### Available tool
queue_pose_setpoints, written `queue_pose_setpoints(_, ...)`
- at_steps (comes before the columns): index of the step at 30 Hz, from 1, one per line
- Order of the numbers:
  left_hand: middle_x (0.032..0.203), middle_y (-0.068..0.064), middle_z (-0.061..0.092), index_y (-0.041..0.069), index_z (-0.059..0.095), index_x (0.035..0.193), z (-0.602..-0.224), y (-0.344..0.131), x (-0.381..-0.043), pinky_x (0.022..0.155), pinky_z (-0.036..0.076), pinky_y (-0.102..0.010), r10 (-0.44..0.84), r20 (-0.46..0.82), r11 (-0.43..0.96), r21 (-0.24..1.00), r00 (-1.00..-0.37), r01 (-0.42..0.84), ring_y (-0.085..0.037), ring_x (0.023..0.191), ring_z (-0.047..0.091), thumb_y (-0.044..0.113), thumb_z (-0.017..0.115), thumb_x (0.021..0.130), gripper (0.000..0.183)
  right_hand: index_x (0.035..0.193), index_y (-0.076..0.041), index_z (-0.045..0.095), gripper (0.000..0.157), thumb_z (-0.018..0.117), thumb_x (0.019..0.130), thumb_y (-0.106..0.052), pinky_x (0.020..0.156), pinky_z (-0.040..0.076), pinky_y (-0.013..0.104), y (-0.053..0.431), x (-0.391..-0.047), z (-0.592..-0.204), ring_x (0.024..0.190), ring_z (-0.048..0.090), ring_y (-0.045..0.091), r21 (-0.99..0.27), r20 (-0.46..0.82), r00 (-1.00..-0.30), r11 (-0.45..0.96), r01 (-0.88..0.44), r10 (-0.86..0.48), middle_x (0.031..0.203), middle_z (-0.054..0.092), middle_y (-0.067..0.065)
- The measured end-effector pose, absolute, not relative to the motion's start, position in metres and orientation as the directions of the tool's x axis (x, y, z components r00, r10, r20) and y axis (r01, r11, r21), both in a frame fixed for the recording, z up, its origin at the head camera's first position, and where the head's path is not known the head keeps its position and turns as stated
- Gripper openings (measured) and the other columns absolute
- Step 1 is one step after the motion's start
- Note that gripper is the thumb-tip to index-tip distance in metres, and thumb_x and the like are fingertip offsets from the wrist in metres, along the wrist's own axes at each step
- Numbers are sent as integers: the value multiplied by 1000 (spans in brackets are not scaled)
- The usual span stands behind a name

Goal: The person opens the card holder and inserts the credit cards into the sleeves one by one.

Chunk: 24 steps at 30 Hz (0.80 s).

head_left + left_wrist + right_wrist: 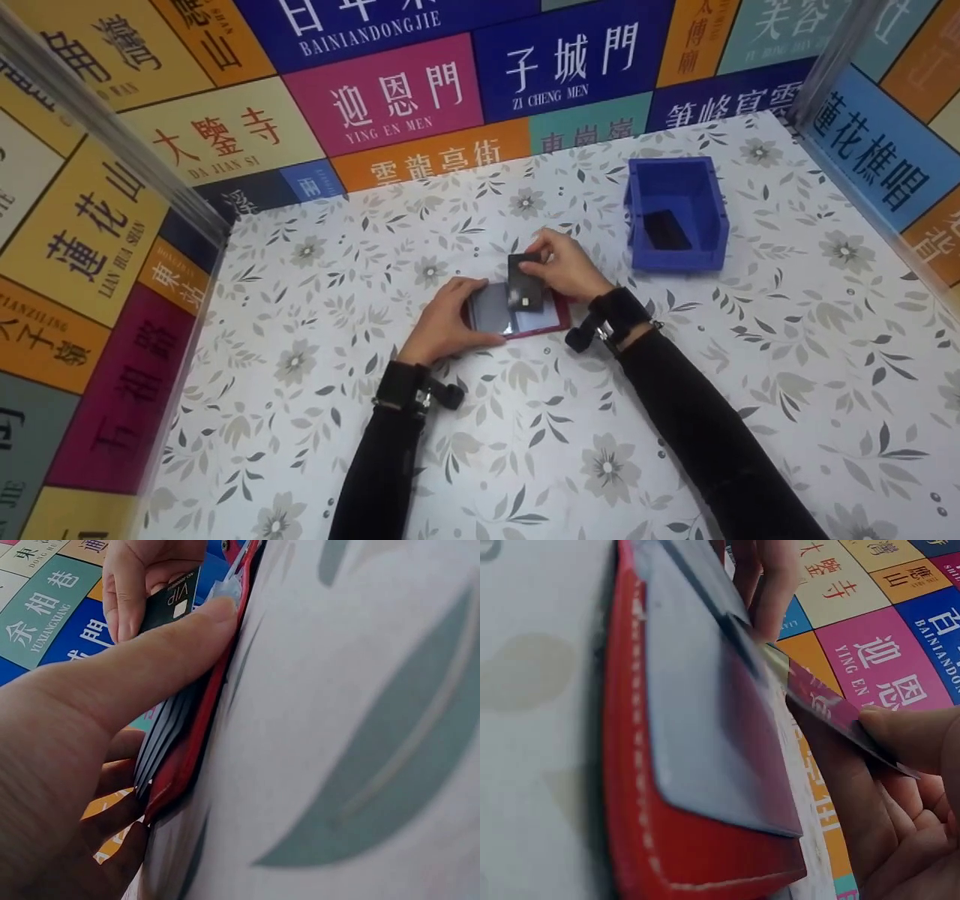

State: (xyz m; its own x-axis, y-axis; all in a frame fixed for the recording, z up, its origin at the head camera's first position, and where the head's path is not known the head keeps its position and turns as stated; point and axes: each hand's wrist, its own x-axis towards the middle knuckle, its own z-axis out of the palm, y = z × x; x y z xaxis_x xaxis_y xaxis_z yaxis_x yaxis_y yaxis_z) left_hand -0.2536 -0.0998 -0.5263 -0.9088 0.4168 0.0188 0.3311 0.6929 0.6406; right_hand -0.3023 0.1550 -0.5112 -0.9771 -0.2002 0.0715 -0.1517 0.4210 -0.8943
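Note:
A red card holder with clear plastic sleeves lies spread on the table. My left hand grips its left part, thumb along the near edge and fingers round the far side. In the left wrist view several sleeves fan out beneath that thumb. Between the thumb and fingers of my right hand is a black card, marked VIP and with a small chip, pinched at its upper end. The card's lower end overlaps the sleeves in the head view. The right wrist view shows its edge close against a sleeve.
A blue plastic bin stands to the right, beyond my right hand, with a dark flat card-like piece inside. The table has a floral cover. Panels with printed signs enclose its back and sides.

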Motion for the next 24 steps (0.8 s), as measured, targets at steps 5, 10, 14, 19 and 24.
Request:
queue_pose_setpoints(5,141,1,55,19,54,150,-525,-99,-254,111,45,-36,412,19,689,648,-911,325,-19,126,55,53,97,63,102,107,1,62,28,80,91,-13,52,51,23,162,-303,-518,54,57,8,-886,-46,-973,459,-65,-227,74,54,1)
queue_pose_setpoints(10,142,0,55,19,54,150,-527,-99,-254,110,46,-37,411,18,685,654,-911,322,-19,125,55,54,96,64,103,106,2,62,29,81,90,-13,43,51,24,164,-303,-518,43,58,9,-897,-118,-950,442,-23,-288,71,55,1)
queue_pose_setpoints(14,142,-1,55,18,54,150,-527,-99,-254,109,46,-38,416,27,680,655,-909,330,-19,125,55,54,96,64,102,101,0,63,27,83,88,-13,41,49,24,160,-302,-517,40,56,8,-892,-97,-945,449,-56,-311,66,56,0)
queue_pose_setpoints(19,142,-1,55,17,53,151,-527,-99,-254,109,46,-39,421,29,686,644,-907,339,-19,125,55,54,94,68,100,102,-3,62,29,83,88,-16,43,51,23,153,-298,-515,42,59,7,-872,-133,-924,486,-62,-357,65,58,1)
queue_pose_setpoints(24,142,-1,55,18,53,151,-527,-100,-253,109,47,-40,421,27,690,639,-907,339,-19,125,56,54,94,68,99,97,-4,63,29,87,85,-16,44,51,24,149,-294,-512,42,60,8,-870,-158,-917,490,-46,-367,61,60,0)
